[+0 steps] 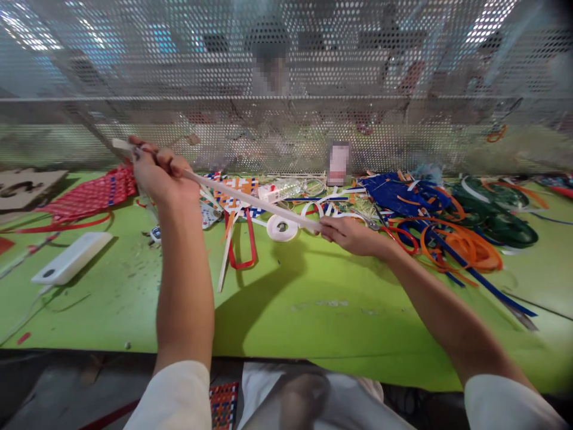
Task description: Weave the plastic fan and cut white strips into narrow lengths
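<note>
A long white strip (255, 201) stretches between my two hands above the green table. My left hand (163, 173) is raised at the left with its fingers closed around the strip, and a short end sticks out past it. Lower down, at centre right, my right hand (347, 234) pinches the other end. Beneath the strip lies a roll of white tape or strapping (282, 228). A red strip loop (254, 245) rests on the table just left of that roll. Close to my right hand is a tangle of orange strips (481, 248).
A perforated metal screen (313, 71) stands along the back, with a person (271, 65) behind it. Blue woven pieces (398, 194) and coiled dark green strips (487, 209) lie at right. At left are a red woven piece (94, 194) and a white power strip (71, 258) with its cable.
</note>
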Motion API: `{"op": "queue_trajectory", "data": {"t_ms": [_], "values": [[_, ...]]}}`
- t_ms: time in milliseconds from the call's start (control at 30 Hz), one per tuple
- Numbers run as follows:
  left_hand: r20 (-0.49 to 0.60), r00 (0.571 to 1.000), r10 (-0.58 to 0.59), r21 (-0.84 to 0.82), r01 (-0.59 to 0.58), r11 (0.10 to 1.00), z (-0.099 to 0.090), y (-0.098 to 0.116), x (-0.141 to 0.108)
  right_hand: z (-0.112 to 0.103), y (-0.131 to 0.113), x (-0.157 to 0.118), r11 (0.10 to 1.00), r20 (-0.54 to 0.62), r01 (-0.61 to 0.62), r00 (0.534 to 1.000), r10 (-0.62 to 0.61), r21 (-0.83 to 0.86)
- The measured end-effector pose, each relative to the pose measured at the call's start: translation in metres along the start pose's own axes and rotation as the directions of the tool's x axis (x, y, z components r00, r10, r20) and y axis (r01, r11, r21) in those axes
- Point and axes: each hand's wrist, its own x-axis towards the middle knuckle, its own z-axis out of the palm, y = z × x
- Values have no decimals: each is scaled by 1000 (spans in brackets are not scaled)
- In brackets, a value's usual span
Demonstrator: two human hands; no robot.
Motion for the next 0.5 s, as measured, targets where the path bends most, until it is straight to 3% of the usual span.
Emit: {"op": "queue_trajectory", "data": {"t_ms": [100, 200, 367, 500], "values": [[-35, 999, 9, 129, -5, 992, -8, -4, 13, -4, 6, 0, 1000, -92, -7, 996, 6, -9], [-100, 995, 26, 69, -19, 997, -12, -10, 23, -2, 8, 1, 999, -152, -13, 988, 19, 42], [-115, 993, -4, -46, -1, 999, -14, -13, 25, 1, 8, 2, 996, -131, 36, 991, -24, 88], [-112, 993, 20, 6, -20, 1000, -21, -10, 34, -2, 9, 2, 999, -122, 44, 992, -41, 24]]}}
